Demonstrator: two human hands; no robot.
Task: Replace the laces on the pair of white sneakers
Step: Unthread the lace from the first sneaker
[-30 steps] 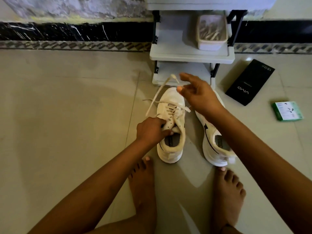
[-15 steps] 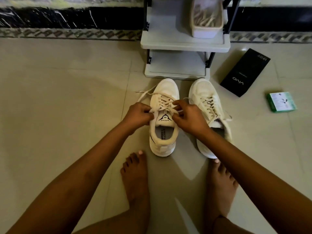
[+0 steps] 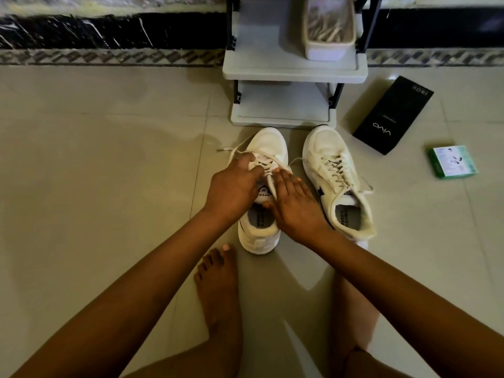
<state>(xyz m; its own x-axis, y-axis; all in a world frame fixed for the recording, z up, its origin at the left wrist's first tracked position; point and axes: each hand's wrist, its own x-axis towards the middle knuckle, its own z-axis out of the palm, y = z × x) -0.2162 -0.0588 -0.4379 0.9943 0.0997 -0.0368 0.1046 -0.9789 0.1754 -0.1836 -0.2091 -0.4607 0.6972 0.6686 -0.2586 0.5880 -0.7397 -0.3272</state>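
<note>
1. The left sneaker [image 3: 268, 148] is stood on the floor [image 3: 109, 159]; its lace [image 3: 261, 166] is pinched by the curled left hand [image 3: 234, 186].
2. The right hand [image 3: 296, 203] is laid at the sneaker's 3 o'clock side, fingers [image 3: 286, 180] straight and together.
3. The right sneaker [image 3: 331, 165] is stood just beside, laced.

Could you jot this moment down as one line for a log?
left hand curled on lace | right hand flat, fingers straight | both on left sneaker | right sneaker untouched, laced
</note>
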